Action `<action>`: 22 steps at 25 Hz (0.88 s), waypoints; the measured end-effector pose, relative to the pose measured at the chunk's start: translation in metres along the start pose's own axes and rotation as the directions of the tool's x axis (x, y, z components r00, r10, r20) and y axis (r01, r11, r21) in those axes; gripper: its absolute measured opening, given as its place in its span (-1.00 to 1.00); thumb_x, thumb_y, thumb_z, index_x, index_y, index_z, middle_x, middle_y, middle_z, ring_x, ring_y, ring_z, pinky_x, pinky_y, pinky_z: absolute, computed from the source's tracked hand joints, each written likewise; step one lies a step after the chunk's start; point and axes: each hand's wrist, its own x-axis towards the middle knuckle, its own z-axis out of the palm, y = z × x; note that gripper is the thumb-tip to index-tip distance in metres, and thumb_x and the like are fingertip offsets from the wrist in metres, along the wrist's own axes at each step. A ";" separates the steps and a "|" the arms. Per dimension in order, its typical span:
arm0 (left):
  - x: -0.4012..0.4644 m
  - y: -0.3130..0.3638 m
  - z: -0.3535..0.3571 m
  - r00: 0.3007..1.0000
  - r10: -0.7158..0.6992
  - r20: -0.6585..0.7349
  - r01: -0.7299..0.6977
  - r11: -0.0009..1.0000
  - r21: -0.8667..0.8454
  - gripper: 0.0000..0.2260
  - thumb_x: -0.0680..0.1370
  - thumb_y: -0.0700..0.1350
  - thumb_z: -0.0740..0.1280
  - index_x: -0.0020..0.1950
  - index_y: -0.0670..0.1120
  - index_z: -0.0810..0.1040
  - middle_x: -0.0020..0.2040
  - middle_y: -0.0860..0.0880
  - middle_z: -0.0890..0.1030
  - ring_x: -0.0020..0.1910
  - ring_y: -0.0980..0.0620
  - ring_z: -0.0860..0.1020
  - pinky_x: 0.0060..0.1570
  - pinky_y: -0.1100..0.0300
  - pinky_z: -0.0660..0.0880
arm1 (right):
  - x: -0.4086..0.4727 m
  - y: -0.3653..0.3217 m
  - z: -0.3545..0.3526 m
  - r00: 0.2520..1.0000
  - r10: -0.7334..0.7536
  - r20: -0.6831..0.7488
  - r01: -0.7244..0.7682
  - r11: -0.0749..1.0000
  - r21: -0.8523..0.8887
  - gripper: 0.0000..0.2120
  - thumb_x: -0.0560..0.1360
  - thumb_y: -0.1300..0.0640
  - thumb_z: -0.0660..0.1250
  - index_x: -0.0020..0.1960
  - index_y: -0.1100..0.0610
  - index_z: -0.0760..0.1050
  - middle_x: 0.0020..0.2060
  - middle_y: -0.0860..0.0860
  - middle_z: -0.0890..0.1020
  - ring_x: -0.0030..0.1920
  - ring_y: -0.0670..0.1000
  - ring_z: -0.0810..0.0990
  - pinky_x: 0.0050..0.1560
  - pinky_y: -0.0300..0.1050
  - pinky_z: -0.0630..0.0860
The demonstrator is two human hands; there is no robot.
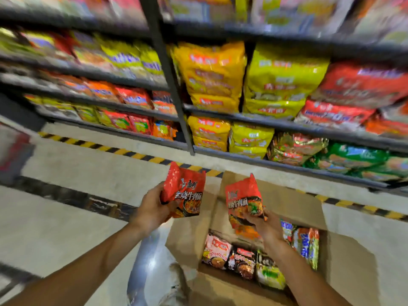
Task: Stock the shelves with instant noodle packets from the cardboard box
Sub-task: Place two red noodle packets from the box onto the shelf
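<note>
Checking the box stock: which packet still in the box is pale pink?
The pale pink packet at the box's left end; its neighbours are dark red and green.

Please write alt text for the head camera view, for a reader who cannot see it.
Each hand, left hand and right hand, holds one red instant noodle packet, left packet and right packet, above an open brown cardboard box with more packets inside. Behind stand dark metal shelves stocked with yellow, red and green noodle packs.

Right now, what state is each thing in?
Left hand: grips a red packet, upright.
Right hand: grips another red packet, above the box.
Cardboard box: flaps open, packets inside.
Shelves: stocked.
</note>
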 end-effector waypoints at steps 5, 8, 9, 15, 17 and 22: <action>-0.110 0.117 -0.088 0.989 0.075 -0.126 -0.091 0.988 -0.125 -0.70 0.41 -0.12 0.48 0.09 0.07 0.53 -0.07 -0.27 0.67 -0.22 -0.12 0.61 -0.15 -0.12 0.57 | -0.149 -0.149 -0.029 0.970 -0.201 0.137 0.174 0.966 0.190 -0.35 0.16 -0.10 0.67 0.15 0.18 0.62 0.03 0.17 0.72 0.06 0.21 0.69 0.17 0.20 0.58; -0.174 0.169 -0.130 0.974 0.124 -0.189 -0.156 0.974 -0.162 -0.73 0.49 -0.19 0.47 0.16 -0.06 0.55 -0.22 0.03 0.70 -0.32 0.10 0.63 -0.31 0.19 0.57 | -0.227 -0.212 -0.049 0.911 -0.355 0.209 0.321 0.930 0.179 -0.71 0.43 0.20 0.54 0.12 0.19 0.61 -0.07 0.06 0.74 -0.04 0.01 0.72 -0.11 -0.25 0.61; -0.194 0.182 -0.144 0.967 0.136 -0.217 -0.176 0.968 -0.176 -0.74 0.51 -0.23 0.44 0.18 -0.11 0.54 -0.27 0.11 0.68 -0.37 0.20 0.59 -0.37 0.31 0.51 | -0.250 -0.231 -0.053 0.884 -0.400 0.243 0.367 0.914 0.170 -0.76 0.46 0.27 0.50 0.11 0.17 0.61 -0.09 0.03 0.75 -0.09 -0.07 0.72 -0.12 -0.27 0.60; -0.277 0.223 -0.202 0.873 0.188 -0.450 -0.311 0.925 -0.217 -0.75 0.53 -0.24 0.40 0.19 -0.13 0.50 -0.38 0.18 0.63 -0.46 0.26 0.54 -0.45 0.36 0.45 | -0.315 -0.306 -0.046 0.738 -0.551 0.390 0.502 0.834 0.230 -0.58 0.38 0.01 0.59 0.18 0.07 0.61 0.05 -0.05 0.73 0.14 0.02 0.68 0.24 0.14 0.57; -0.303 0.227 -0.219 0.831 0.186 -0.524 -0.355 0.903 -0.242 -0.74 0.53 -0.27 0.39 0.19 -0.13 0.49 -0.39 0.16 0.62 -0.47 0.25 0.54 -0.48 0.39 0.44 | -0.337 -0.323 -0.031 0.706 -0.563 0.430 0.505 0.826 0.252 -0.50 0.34 -0.05 0.62 0.22 0.06 0.59 0.11 -0.05 0.71 0.20 0.03 0.65 0.28 0.14 0.54; -0.357 0.215 -0.272 0.746 0.172 -0.643 -0.450 0.842 -0.297 -0.68 0.48 -0.18 0.45 0.22 -0.07 0.54 -0.04 0.00 0.72 -0.14 0.06 0.69 -0.26 0.25 0.58 | -0.390 -0.349 0.018 0.556 -0.614 0.560 0.547 0.778 0.309 -0.72 0.46 0.21 0.50 0.16 0.11 0.60 0.02 0.01 0.75 0.08 0.06 0.71 0.19 0.11 0.58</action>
